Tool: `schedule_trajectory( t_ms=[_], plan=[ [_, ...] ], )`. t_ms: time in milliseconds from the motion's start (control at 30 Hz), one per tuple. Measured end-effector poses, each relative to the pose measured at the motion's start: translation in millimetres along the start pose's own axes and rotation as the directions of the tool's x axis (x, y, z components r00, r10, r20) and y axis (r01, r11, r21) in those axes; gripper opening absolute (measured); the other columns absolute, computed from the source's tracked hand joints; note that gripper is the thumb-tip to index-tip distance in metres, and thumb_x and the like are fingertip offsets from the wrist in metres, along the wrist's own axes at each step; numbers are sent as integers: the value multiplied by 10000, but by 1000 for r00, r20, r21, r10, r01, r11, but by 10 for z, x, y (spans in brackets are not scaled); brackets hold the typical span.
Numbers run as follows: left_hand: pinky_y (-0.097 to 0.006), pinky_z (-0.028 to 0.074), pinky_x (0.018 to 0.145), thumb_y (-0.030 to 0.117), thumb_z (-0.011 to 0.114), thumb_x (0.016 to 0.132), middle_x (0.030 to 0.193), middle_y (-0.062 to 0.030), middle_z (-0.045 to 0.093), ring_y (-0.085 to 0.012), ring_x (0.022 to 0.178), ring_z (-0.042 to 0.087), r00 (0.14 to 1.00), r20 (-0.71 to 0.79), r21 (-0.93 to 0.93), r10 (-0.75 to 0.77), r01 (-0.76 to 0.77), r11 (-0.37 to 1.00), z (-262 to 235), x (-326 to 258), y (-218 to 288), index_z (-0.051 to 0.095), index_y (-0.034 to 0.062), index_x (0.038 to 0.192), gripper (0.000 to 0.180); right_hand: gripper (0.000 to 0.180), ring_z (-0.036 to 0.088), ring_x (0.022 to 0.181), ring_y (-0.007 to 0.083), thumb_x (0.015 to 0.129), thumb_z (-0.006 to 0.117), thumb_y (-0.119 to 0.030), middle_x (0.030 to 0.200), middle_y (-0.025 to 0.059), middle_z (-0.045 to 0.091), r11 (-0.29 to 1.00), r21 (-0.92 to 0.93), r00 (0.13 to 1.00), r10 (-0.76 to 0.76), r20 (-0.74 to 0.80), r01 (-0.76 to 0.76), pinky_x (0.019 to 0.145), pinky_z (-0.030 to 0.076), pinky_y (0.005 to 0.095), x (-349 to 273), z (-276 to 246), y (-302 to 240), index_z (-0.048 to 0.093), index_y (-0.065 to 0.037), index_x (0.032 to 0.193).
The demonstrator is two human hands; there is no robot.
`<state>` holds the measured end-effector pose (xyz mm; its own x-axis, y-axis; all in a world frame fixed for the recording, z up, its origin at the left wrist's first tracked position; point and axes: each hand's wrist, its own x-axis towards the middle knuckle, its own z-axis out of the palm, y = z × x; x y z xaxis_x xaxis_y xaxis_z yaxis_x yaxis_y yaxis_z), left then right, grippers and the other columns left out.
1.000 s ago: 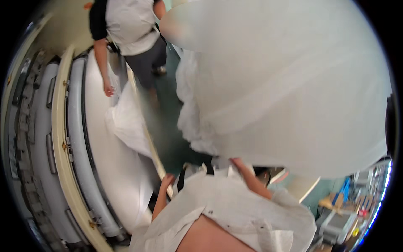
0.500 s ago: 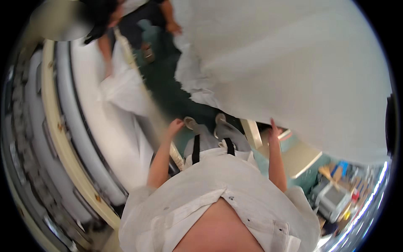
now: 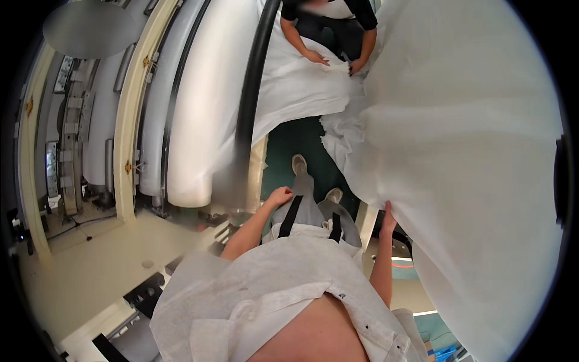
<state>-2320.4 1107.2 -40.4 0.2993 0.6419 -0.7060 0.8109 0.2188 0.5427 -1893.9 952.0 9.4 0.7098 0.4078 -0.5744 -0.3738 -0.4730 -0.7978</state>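
The right hand point(image 3: 388, 216) pinched the white sheet's point(image 3: 458, 151) edge, while the left hand point(image 3: 280, 196) hung loosely curled and empty near the roller point(image 3: 199, 120).

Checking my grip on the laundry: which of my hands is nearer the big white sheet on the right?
Right. The right hand touches the white sheet at its lower edge; the left hand is apart from it, across the green floor gap.
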Motion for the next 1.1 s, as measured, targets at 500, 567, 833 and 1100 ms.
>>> schedule_trajectory(
  t_ms=[500, 567, 833, 1100],
  plan=[
    [-427, 506, 815, 298, 617, 824, 983, -152, 676, -335, 948, 635, 972, -234, -27, 11, -18, 999, 387, -589, 456, 653, 61, 974, 283, 335, 662, 633, 208, 821, 666, -312, 825, 157, 676, 809, -502, 764, 523, 378, -306, 528, 545, 322, 272, -354, 451, 615, -6, 948],
    [-429, 506, 809, 307, 609, 828, 981, -154, 675, -336, 944, 634, 973, -227, 3, 32, -32, 999, 359, -574, 490, 650, 61, 966, 285, 431, 676, 705, 232, 797, 667, -401, 864, 175, 680, 666, -743, 739, 529, 418, -56, 608, 551, 349, 131, -133, 498, 627, 6, 934],
    [-443, 506, 794, 355, 608, 815, 915, -164, 674, -344, 903, 639, 996, -88, 166, -10, 24, 986, 60, -415, 482, 653, 57, 905, 315, 683, 652, 973, 336, 669, 692, -591, 973, 206, 684, 250, -901, 737, 519, 433, 354, 833, 503, 399, -227, 495, 239, 660, -6, 1018],
    [-461, 511, 785, 477, 581, 838, 907, -176, 681, -355, 893, 644, 986, 163, 273, -48, 2, 962, -324, 14, 231, 663, 58, 929, 436, 806, 605, 1082, 359, 676, 713, -558, 1167, 221, 618, 273, -899, 677, 593, 437, 342, 922, 477, 417, -92, 899, 686, 529, -15, 1242]
  ],
)
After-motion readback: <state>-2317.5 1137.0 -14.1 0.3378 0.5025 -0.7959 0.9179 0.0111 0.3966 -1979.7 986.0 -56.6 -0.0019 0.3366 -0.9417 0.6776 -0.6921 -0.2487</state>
